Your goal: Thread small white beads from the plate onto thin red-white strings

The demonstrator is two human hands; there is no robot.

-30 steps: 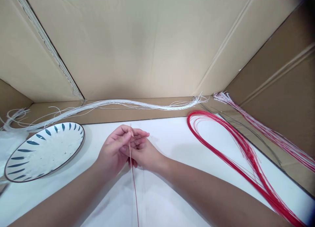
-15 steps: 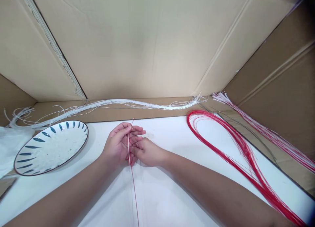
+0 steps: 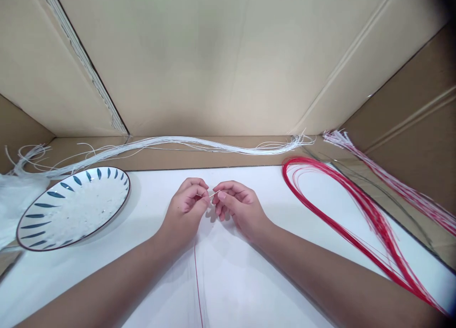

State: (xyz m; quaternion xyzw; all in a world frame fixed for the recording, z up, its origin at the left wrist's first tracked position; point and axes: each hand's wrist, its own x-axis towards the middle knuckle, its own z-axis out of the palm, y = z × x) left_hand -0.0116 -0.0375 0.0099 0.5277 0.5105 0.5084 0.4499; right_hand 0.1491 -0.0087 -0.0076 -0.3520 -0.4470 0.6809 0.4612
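Observation:
Over the middle of the white board, my left hand [image 3: 188, 204] pinches a thin strand between thumb and forefinger. A short pale piece of the strand [image 3: 213, 194] spans the small gap to my right hand [image 3: 240, 204], whose thumb and fingertips are closed on its other end. Below my left hand a thin red strand [image 3: 197, 280] runs down to the bottom edge of the view. Whether the red and pale parts are one strand is hidden by my left hand.
An oval plate [image 3: 76, 209] with blue marks lies left, beside a clear plastic bag [image 3: 17, 204]. White strands [image 3: 171, 142] stretch along the back. Looped red strands [image 3: 342, 223] lie right, with red-and-white strands [image 3: 395, 185] beyond. Cardboard walls [image 3: 213, 57] stand around.
My hands have come apart slightly, my right hand moving right and turning its fingers up. My left hand has shifted right and closed its fingers. The view has shifted a little.

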